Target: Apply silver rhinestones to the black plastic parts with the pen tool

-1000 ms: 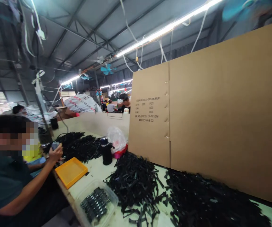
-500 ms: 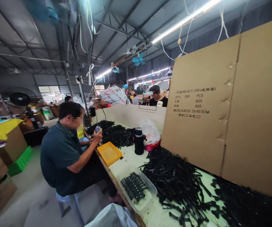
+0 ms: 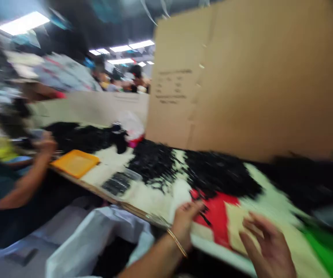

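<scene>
Left hand: held low over the near table edge (image 3: 162, 202), beside the red sheet (image 3: 222, 218); thumb and fingers drawn in toward one another; blur hides whether a piece is pinched, so I cannot tell; the spot seems chosen for short reach to the loose black pieces (image 3: 203, 216) by its fingertips; left hand (image 3: 183, 224) wears a bracelet (image 3: 177, 243) at the wrist.

Right hand: poised above the pale pad (image 3: 235, 220); fingers curved and spread apart, nothing seen between them; right hand (image 3: 270, 245) is well apart from the left, contact with the pad not certain.

Black pieces: a few on the red sheet, the bulk in a large heap (image 3: 220, 173) directly behind it and a smaller heap (image 3: 154, 160) to the left; the bright sheet probably makes dark parts easier to see.

Cardboard: a tall cardboard sheet (image 3: 250, 81) stands behind the heaps; it likely serves as a backstop.

Tub: the clear tub (image 3: 133, 174) holds dark pieces in rows; laid so, presumably, for easy counting.

Neighbour's place: the co-worker's hand (image 3: 47, 146) is raised around a grey object, too blurred to identify; the yellow tray (image 3: 78, 163) sits near, apparently for that person's convenience.
</scene>
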`<state>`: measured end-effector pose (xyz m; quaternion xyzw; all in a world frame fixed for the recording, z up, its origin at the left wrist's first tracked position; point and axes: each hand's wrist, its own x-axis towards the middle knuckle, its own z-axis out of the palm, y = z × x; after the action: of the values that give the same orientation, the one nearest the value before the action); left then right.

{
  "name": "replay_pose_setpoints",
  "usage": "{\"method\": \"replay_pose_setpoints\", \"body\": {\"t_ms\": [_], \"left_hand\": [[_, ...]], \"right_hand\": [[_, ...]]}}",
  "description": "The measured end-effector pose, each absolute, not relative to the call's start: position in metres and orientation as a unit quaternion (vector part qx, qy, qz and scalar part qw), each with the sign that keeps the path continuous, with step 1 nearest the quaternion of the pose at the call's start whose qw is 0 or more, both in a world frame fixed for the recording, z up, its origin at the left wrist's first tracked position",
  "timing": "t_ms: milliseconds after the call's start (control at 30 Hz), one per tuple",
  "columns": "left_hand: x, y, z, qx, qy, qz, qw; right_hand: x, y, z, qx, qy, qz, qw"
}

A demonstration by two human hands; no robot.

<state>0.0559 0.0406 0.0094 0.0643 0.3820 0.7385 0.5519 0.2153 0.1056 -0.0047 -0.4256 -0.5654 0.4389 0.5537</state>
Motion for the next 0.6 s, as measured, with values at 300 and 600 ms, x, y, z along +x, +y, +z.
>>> {"method": "replay_pose_setpoints", "body": {"t_ms": [300, 600], "left_hand": [[0.090, 0.087, -0.001, 0.042, 0.576, 0.499, 0.646], [0.179, 0.171, 0.010, 0.087, 0.524, 0.458, 0.713]], "right_hand": [[0.340, 0.214, 0.026, -0.470, -0.554, 0.178, 0.664], [0.343, 0.256, 0.030, -0.368, -0.592, 0.386, 0.604]]}}
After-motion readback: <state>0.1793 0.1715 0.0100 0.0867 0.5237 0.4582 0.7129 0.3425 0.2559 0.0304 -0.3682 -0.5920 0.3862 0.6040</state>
